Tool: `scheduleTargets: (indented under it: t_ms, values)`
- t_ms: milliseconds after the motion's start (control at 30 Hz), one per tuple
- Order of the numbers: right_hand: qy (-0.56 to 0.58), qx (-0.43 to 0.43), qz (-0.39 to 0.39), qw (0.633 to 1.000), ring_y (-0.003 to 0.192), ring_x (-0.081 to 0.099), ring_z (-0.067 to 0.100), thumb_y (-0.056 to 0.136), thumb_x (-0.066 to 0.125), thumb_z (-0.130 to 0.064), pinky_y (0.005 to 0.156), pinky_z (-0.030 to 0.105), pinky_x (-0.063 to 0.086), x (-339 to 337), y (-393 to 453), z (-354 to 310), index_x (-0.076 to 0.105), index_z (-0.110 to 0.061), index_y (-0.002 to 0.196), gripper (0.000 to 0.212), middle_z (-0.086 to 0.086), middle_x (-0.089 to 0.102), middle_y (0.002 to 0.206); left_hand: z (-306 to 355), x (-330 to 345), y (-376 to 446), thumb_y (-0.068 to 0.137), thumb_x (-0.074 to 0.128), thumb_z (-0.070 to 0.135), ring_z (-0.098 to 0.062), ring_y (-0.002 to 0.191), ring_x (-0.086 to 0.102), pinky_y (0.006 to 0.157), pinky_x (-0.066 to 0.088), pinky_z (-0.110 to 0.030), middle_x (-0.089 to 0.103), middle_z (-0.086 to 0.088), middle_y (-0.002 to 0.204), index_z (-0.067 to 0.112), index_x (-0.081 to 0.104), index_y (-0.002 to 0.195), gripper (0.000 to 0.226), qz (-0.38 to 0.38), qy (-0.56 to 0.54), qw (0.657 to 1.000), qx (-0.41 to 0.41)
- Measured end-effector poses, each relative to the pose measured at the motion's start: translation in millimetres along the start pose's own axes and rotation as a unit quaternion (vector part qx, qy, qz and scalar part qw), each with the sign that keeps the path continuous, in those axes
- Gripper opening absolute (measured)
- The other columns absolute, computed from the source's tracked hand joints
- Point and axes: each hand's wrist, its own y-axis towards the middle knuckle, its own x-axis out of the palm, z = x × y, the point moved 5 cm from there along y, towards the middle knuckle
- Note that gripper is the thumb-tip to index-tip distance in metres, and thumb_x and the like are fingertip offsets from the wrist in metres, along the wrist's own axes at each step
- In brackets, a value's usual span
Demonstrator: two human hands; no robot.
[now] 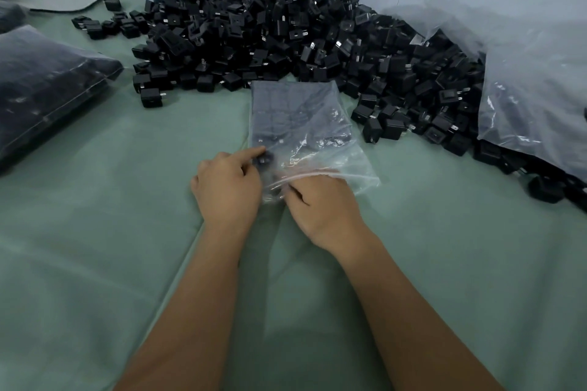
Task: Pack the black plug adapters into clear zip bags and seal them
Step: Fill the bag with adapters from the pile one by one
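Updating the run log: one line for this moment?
stage: sealing | left hand: pinching zip bag mouth | right hand: pinching zip strip | adapter pile: behind bag

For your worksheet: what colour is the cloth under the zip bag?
Pale green cloth, seen in the head view.

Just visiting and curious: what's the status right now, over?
Left hand and right hand both pinch the near end of the clear zip bag. Adapters inside. Seal state unclear. Adapter pile behind, not obstructing.

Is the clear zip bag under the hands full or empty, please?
Partly filled: black adapters show through the zip bag.
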Motion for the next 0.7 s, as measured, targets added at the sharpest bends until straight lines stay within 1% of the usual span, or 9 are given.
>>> scheduleTargets:
  t_ms: [67, 133, 200, 267, 367, 433, 467, 600, 700]
  values:
    - [0.024, -0.023, 0.094, 0.995, 0.072, 0.059, 0.026, 0.083, 0.048, -0.017, 0.068, 0.039, 0.046, -18.3, -10.3, -0.2, 0.066, -0.008, 0.072, 0.024, 0.004, 0.066, 0.072, -0.4, 0.3, 0.2, 0.094, 0.047, 0.020, -0.034, 0.102, 0.055, 0.094, 0.043, -0.044, 0.069, -0.008, 0.094, 0.044, 0.066, 0.119, 0.040, 0.004, 0.007, 1.000, 0.003]
    - [0.036, -0.047, 0.228, 0.972, 0.055, 0.049, 0.027, 0.074, 0.046, -0.012, 0.052, 0.036, 0.039, -40.9, -20.8, 1.3, 0.057, -0.004, 0.059, 0.021, 0.006, 0.055, 0.057, -1.6, 0.9, 0.5, 0.094, 0.046, 0.019, -0.034, 0.099, 0.055, 0.093, 0.043, -0.044, 0.068, -0.008, 0.092, 0.043, 0.067, 0.119, 0.040, 0.005, 0.009, 1.000, 0.005]
    - [0.050, -0.032, 0.327, 0.943, 0.054, 0.044, 0.025, 0.075, 0.044, -0.011, 0.050, 0.035, 0.035, -60.2, -24.5, 10.7, 0.054, -0.004, 0.059, 0.021, 0.006, 0.051, 0.057, -2.2, 1.1, 0.0, 0.094, 0.046, 0.018, -0.035, 0.096, 0.055, 0.092, 0.043, -0.044, 0.067, -0.009, 0.089, 0.043, 0.067, 0.118, 0.041, 0.006, 0.006, 1.000, 0.009]
    - [0.107, 0.061, 0.358, 0.925, 0.065, 0.049, 0.021, 0.082, 0.042, -0.016, 0.058, 0.035, 0.039, -71.0, -17.4, 35.5, 0.058, -0.007, 0.068, 0.023, 0.001, 0.053, 0.067, -2.4, 1.1, -0.4, 0.094, 0.046, 0.018, -0.035, 0.095, 0.055, 0.091, 0.044, -0.044, 0.067, -0.009, 0.089, 0.043, 0.067, 0.119, 0.041, 0.009, -0.001, 1.000, 0.015]
    - [0.182, 0.225, 0.272, 0.918, 0.100, 0.052, 0.016, 0.091, 0.044, -0.024, 0.080, 0.026, 0.042, -64.2, 0.4, 83.1, 0.069, -0.028, 0.098, 0.025, -0.011, 0.050, 0.093, -3.0, 1.2, -0.2, 0.094, 0.049, 0.018, -0.036, 0.094, 0.055, 0.090, 0.045, -0.044, 0.068, -0.009, 0.095, 0.041, 0.067, 0.119, 0.039, 0.012, -0.014, 1.000, 0.022]
    - [0.214, 0.285, 0.193, 0.914, 0.116, 0.046, 0.016, 0.094, 0.045, -0.030, 0.100, 0.029, 0.035, -52.5, 9.4, 105.8, 0.066, -0.040, 0.110, 0.029, -0.009, 0.047, 0.107, -4.3, 1.0, 0.0, 0.093, 0.051, 0.015, -0.034, 0.097, 0.055, 0.091, 0.045, -0.042, 0.067, -0.006, 0.104, 0.037, 0.070, 0.117, 0.037, 0.019, -0.032, 0.999, 0.025]
    - [0.204, 0.304, 0.160, 0.917, 0.120, 0.043, 0.016, 0.094, 0.044, -0.034, 0.104, 0.029, 0.027, -47.3, 11.8, 113.0, 0.065, -0.045, 0.111, 0.029, -0.008, 0.047, 0.113, -4.9, 0.8, -0.1, 0.092, 0.052, 0.014, -0.032, 0.101, 0.052, 0.093, 0.044, -0.040, 0.066, -0.004, 0.107, 0.035, 0.071, 0.116, 0.037, 0.024, -0.044, 0.998, 0.024]
    - [0.110, 0.342, 0.054, 0.932, 0.133, 0.027, 0.015, 0.094, 0.034, -0.046, 0.108, 0.036, 0.012, -26.6, 16.5, 126.2, 0.054, -0.051, 0.124, 0.037, -0.006, 0.041, 0.143, -3.6, -2.4, -1.7, 0.089, 0.052, 0.005, -0.022, 0.113, 0.044, 0.098, 0.038, -0.028, 0.062, 0.002, 0.111, 0.025, 0.076, 0.105, 0.035, 0.063, -0.108, 0.992, 0.033]
    - [0.065, 0.335, 0.063, 0.938, 0.134, 0.026, 0.015, 0.093, 0.032, -0.049, 0.108, 0.037, 0.013, -22.2, 17.7, 129.0, 0.047, -0.048, 0.133, 0.043, -0.007, 0.039, 0.147, -2.9, -5.0, -2.6, 0.089, 0.052, 0.004, -0.021, 0.113, 0.050, 0.097, 0.041, -0.030, 0.061, 0.005, 0.106, 0.021, 0.075, 0.098, 0.030, 0.088, -0.157, 0.983, 0.046]
